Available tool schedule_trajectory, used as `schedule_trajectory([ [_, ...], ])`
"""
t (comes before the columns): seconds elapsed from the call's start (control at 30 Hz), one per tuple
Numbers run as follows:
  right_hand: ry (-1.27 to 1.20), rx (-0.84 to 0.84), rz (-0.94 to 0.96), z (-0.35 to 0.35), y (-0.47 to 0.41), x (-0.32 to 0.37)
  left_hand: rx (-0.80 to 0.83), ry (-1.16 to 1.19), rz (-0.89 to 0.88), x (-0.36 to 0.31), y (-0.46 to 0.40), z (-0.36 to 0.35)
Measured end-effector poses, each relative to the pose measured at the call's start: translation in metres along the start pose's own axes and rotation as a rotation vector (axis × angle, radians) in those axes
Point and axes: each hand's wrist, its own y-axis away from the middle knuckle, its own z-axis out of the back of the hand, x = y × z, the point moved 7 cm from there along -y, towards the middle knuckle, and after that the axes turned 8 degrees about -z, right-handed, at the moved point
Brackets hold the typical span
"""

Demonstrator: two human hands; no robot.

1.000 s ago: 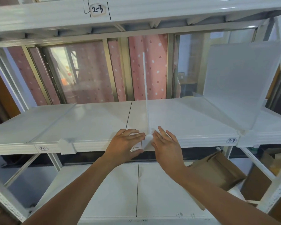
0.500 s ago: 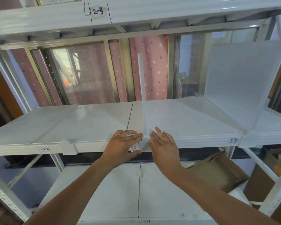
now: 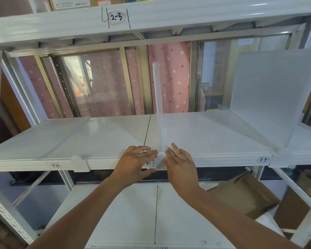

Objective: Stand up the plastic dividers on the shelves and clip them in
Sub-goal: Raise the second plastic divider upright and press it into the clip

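Observation:
A white plastic divider (image 3: 158, 105) stands upright, edge-on to me, in the middle of the white shelf (image 3: 214, 139). Its front clip (image 3: 160, 159) sits over the shelf's front lip. My left hand (image 3: 135, 164) lies flat against the lip just left of the clip, fingers touching it. My right hand (image 3: 180, 160) presses from the right side, fingers spread. A second divider (image 3: 273, 94) stands upright at the right by the label 3-4. A third divider (image 3: 65, 139) lies flat on the shelf at the left, its clip (image 3: 80, 162) on the lip.
The upper shelf beam (image 3: 151, 17) labelled 2-3 hangs close overhead. A lower shelf (image 3: 133, 221) lies under my arms. Brown cardboard boxes (image 3: 244, 193) sit at the lower right. A window with a pink dotted curtain (image 3: 169, 78) is behind the rack.
Both hands stay at the middle divider's clip. The view has shifted a little, and the divider's top leans slightly more to the left in the frame.

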Motion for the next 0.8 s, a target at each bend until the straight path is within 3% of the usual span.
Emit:
schedule_trajectory([
  [0.8,-0.044,0.021,0.000,-0.015,-0.002,0.020,-0.066,-0.014,0.029,0.017,0.013,0.008],
])
